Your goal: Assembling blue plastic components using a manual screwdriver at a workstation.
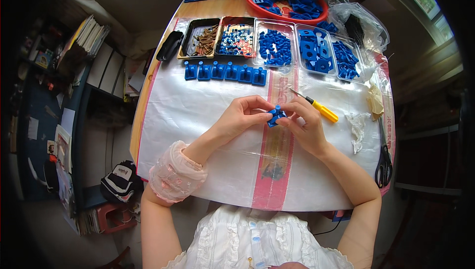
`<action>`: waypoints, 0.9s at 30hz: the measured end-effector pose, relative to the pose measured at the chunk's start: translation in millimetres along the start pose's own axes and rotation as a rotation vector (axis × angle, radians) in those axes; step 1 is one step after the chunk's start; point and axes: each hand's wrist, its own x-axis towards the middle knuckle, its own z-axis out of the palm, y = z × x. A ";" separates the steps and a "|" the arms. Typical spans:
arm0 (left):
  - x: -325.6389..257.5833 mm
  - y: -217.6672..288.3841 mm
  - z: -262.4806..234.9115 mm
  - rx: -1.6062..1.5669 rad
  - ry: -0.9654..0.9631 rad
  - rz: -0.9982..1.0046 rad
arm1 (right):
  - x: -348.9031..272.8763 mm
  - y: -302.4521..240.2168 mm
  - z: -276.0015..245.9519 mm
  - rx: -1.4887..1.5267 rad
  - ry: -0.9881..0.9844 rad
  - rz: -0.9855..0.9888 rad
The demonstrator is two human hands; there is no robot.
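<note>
Over the middle of the table, my left hand (pixel 242 114) and my right hand (pixel 308 123) pinch a small blue plastic part (pixel 277 115) between them, each with thumb and fingertips closed on it. A round knob stands up from the part; its lower side is partly covered by my fingers. Just right of my right hand lies a screwdriver (pixel 324 111) with a yellow handle, its tip pointing away to the left. Beyond my left hand, several similar blue parts (pixel 231 72), square bases with upright posts, stand in a row.
Along the back are a tray of screws (pixel 204 40), a tray of nuts (pixel 237 38) and clear trays of blue pieces (pixel 275 46). Behind them stands a red basin (pixel 252 8) of blue parts. Scissors (pixel 383 167) and crumpled tissue (pixel 358 129) lie at right.
</note>
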 end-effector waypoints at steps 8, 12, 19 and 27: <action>-0.2 -8.2 0.7 0.040 -0.051 0.041 | 0.3 -4.9 0.7 -0.132 -0.012 -0.113; -0.5 -11.3 0.2 0.055 -0.063 0.055 | -0.9 -6.2 1.5 -0.172 -0.016 -0.175; 1.9 -13.7 -3.6 0.073 -0.065 0.050 | -1.5 -4.5 4.5 -0.246 -0.004 -0.182; 6.7 -11.6 -0.4 0.101 -0.092 0.020 | -2.1 -3.8 5.7 -0.235 0.086 -0.177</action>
